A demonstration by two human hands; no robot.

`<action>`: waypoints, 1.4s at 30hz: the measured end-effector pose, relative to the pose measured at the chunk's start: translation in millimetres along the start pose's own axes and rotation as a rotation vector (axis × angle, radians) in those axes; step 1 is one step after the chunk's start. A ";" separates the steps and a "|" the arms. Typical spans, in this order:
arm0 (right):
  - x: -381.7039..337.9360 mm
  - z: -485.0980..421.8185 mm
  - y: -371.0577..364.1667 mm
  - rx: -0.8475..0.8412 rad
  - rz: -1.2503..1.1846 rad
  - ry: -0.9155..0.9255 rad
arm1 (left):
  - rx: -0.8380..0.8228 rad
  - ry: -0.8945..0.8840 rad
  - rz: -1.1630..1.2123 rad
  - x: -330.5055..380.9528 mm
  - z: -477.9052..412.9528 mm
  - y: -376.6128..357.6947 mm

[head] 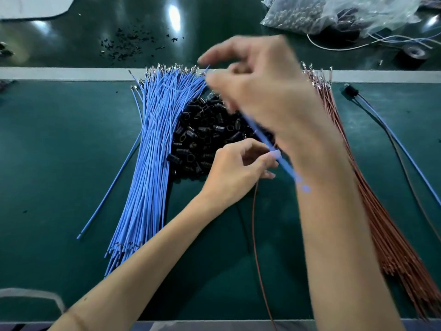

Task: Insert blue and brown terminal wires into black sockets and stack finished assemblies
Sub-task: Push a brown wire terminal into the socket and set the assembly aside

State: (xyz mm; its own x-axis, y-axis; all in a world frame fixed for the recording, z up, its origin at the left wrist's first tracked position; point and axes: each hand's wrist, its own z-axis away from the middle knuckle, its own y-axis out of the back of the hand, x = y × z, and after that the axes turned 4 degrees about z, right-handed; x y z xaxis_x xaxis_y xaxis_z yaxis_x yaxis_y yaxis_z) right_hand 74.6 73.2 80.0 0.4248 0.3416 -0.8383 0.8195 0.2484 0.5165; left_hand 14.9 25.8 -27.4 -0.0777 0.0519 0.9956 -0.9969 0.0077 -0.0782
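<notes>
A thick bundle of blue terminal wires (152, 149) lies left of centre on the green mat, and a bundle of brown wires (372, 192) lies at the right. Between them sits a heap of black sockets (202, 137). My left hand (236, 168) hovers over the near edge of the heap, fingers curled round a socket with a brown wire (256, 235) trailing toward me. My right hand (260, 91), blurred with motion, is raised above the heap and pinches a single blue wire (274, 149) that runs down past the left hand.
One finished assembly (352, 90) with blue and brown leads lies at the far right. A stray blue wire (112, 182) lies left of the bundle. Behind a grey strip (71, 74) are black scraps (128, 45), a plastic bag of parts (334, 13) and a tape roll (414, 56).
</notes>
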 end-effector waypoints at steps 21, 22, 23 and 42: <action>87.6 -11.3 18.1 0.597 -0.847 -0.161 | -0.044 0.065 -0.123 19.3 -9.3 46.4; 88.4 -11.6 17.0 0.617 -0.819 -0.148 | -0.044 0.063 -0.131 18.5 -9.5 46.9; 88.8 -11.9 15.6 0.631 -0.787 -0.136 | -0.039 0.066 -0.135 18.3 -9.4 46.6; 91.3 -10.3 6.9 0.520 -0.619 -0.079 | 0.016 0.062 -0.213 13.5 -10.2 45.4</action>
State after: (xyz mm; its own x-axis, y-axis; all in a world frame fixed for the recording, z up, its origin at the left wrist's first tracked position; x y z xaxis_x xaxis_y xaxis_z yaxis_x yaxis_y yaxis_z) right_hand 115.1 115.5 8.9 -0.1545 0.2107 -0.9653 0.9804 -0.0883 -0.1762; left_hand -31.4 37.0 -18.0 0.1352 0.1120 0.9845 -0.9908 0.0087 0.1351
